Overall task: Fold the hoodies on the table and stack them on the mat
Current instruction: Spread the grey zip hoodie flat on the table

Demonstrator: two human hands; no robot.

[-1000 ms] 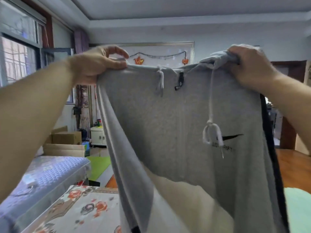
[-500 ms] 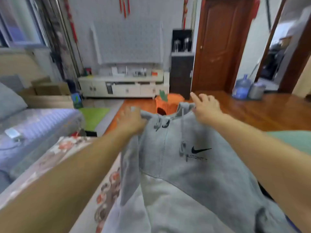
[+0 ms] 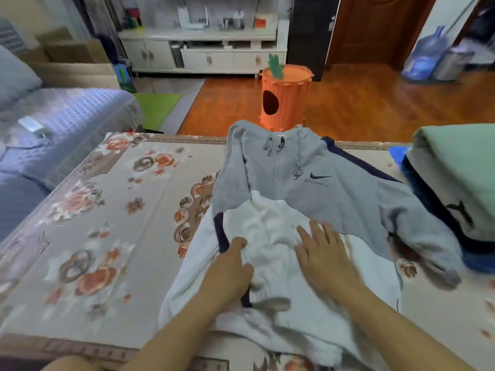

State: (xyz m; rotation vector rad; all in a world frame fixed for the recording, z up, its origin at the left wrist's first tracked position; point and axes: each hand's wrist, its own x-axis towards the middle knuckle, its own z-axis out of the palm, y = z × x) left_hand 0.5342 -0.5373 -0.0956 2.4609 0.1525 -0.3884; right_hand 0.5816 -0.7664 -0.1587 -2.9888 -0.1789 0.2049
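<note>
Two hands rest on one hoodie (image 3: 308, 183) spread front-up across the tabletop (image 3: 107, 210). The left hand (image 3: 230, 269) lies on the white lower part beside a dark stripe, its fingers bent over bunched cloth; whether its grip has closed on the cloth cannot be told. The right hand (image 3: 324, 253) lies flat with fingers straight and spread, holding nothing. Both forearms are cut off by the lower edge. The hoodie's hem is rumpled and blurred, and its right sleeve trails toward a stack (image 3: 452, 188) of folded clothes at the right edge; about three layers show, the count uncertain, the stack cut off by the frame. A blue mat (image 3: 396, 153) peeks out under it, mostly hidden. Beyond stands one orange bin (image 3: 284, 97).
</note>
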